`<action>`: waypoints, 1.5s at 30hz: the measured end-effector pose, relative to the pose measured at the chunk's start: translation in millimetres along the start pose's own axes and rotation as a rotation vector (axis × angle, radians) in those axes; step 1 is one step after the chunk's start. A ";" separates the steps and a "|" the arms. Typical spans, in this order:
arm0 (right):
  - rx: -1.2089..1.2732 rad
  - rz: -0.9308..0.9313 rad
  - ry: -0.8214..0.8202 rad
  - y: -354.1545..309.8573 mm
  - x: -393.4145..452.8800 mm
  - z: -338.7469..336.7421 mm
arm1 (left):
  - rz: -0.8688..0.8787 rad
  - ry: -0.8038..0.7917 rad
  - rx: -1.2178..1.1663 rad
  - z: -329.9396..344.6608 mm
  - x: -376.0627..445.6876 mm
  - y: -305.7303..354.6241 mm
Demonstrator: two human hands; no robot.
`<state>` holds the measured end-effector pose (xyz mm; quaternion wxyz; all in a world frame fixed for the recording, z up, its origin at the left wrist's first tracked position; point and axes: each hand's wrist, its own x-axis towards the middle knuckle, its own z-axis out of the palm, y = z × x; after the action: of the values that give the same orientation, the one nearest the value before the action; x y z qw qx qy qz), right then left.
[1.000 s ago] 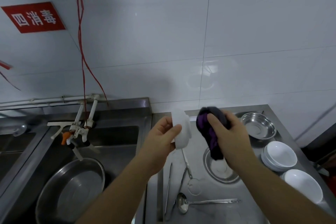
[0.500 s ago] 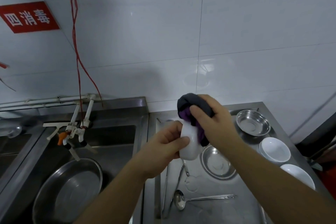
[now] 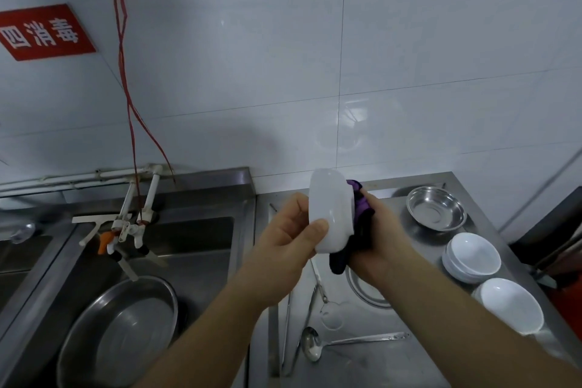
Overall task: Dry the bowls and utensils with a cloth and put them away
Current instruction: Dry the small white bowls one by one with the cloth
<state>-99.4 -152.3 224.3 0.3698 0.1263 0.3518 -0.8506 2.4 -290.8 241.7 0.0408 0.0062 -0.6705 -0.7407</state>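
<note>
the right hand (image 3: 382, 239), gripping the purple cloth (image 3: 359, 220), has now slid behind the white bowl (image 3: 330, 211) the left hand (image 3: 289, 236) grips, so drying is underway.

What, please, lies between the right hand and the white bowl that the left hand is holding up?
In the head view, the purple cloth lies bunched between the right hand and the white bowl, which the left hand grips.

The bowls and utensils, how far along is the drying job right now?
Possibly done: a stack of white bowls on the counter's right side, though dryness can't be judged. In hand: the left hand holds a white bowl while the right hand presses a purple cloth into it. Left: the ladle, tongs and steel bowl lie on the counter.
</note>
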 end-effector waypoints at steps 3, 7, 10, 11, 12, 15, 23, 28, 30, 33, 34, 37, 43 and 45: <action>-0.009 -0.002 0.019 -3.9 1.5 1.9 | 0.007 -0.016 0.059 2.1 1.2 3.3; -0.168 -0.118 0.057 -10.8 3.1 3.1 | -0.118 -0.012 -0.156 -3.6 0.6 8.9; -0.267 -0.205 0.108 -13.2 -0.4 10.3 | -0.211 0.038 -0.401 -7.8 -0.2 20.7; -0.286 -0.211 0.115 -12.6 -0.9 12.3 | -0.236 0.067 -0.435 -8.9 -0.2 22.8; -0.298 -0.213 0.124 -11.2 -1.4 14.3 | -0.246 0.090 -0.441 -9.4 -0.4 23.5; -0.247 -0.206 0.144 -8.5 -0.4 17.0 | -0.190 0.121 -0.394 -5.1 -0.4 19.9; 0.000 -0.050 0.113 12.3 -7.1 14.3 | 0.093 0.112 0.121 15.1 -3.3 -3.2; -0.038 -0.095 0.164 11.9 -10.5 14.0 | 0.061 0.088 0.116 17.7 -0.8 -5.5; -0.073 -0.156 0.231 5.6 -10.2 13.8 | 0.010 0.082 0.036 10.3 1.2 1.4; -0.142 -0.233 0.265 -1.1 -9.5 15.6 | -0.152 0.112 -0.230 -0.4 8.7 11.2; -0.153 -0.244 0.268 -1.3 -9.0 17.0 | -0.191 0.123 -0.297 -3.5 10.8 13.8; -0.152 -0.220 0.274 -0.4 -9.1 20.0 | -0.181 0.094 -0.268 -8.7 12.8 15.6; -0.028 -0.058 0.229 7.9 -7.2 21.3 | 0.006 0.076 0.201 -1.7 8.1 0.5; -0.027 -0.035 0.213 11.9 -7.6 20.8 | 0.054 0.090 0.341 2.1 5.7 -3.1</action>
<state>-84.6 -168.3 236.9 0.3171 0.2048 0.4026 -0.8339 -3.5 -288.8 239.1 0.0888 0.0280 -0.7838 -0.6140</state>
